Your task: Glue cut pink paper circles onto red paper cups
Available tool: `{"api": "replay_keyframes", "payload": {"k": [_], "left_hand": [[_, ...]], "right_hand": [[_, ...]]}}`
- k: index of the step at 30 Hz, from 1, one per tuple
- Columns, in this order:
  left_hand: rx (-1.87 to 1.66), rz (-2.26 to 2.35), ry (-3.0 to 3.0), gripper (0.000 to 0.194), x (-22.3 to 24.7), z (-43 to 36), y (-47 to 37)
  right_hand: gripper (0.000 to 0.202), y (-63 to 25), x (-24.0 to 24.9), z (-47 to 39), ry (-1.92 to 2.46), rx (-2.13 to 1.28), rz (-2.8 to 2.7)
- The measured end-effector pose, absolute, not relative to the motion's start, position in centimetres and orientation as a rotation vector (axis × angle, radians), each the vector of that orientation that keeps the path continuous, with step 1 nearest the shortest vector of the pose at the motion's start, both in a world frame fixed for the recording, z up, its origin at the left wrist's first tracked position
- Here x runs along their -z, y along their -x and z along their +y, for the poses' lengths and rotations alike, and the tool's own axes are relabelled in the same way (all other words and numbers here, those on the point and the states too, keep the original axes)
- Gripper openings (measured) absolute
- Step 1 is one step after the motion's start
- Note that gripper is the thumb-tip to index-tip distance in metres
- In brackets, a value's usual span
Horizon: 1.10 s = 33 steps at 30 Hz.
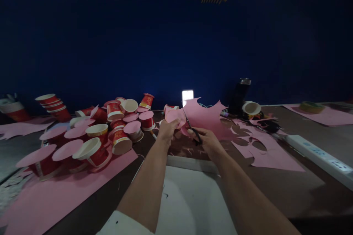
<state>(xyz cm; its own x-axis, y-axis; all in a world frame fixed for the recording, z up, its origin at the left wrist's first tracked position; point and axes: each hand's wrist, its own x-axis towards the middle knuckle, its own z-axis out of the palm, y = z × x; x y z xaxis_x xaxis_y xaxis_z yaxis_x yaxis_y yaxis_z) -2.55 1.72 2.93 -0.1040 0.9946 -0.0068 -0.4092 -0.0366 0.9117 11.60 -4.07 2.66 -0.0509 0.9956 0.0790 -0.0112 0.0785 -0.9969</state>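
Observation:
Near the middle of the table, my left hand (167, 131) pinches a pink sheet of paper (205, 115) by a rounded part at its left. Scalloped edges with sharp points run along the sheet's top and right. My right hand (206, 140) is closed round the black handles of a pair of scissors (197, 136). The blades point up and away, against the paper beside the rounded part. To the left of my hands stand and lie several red paper cups (121, 143), many with pink paper discs (132, 127) on their ends.
A large pink sheet (79, 191) lies under the cups. On the right are cut paper scraps (275, 154), a white power strip (321, 156), a tape roll (311, 107) and a dark bottle (239, 95). A lit screen (188, 97) stands behind the paper; a white box (193, 198) is below my arms.

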Motion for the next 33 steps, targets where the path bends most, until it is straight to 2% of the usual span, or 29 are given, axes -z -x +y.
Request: {"api": "replay_keyframes", "payload": {"k": [11,25,33], "left_hand": [[-1.502,0.871,-0.855,0.032,-2.9,1.8,2.6],[-1.494,0.854,-0.926,0.029,-2.2,2.3,2.9],[-1.509,0.823,-0.898,0.041,-2.3,2.4,2.9]], "right_hand": [[0.051,-11.4,-3.0,-4.2,1.143,-1.18,-1.27],[0.052,-11.6,-2.7,-4.0,1.16,-1.177,-1.273],[0.05,-11.7,-2.8,-4.0,1.173,-1.178,-1.26]]}}
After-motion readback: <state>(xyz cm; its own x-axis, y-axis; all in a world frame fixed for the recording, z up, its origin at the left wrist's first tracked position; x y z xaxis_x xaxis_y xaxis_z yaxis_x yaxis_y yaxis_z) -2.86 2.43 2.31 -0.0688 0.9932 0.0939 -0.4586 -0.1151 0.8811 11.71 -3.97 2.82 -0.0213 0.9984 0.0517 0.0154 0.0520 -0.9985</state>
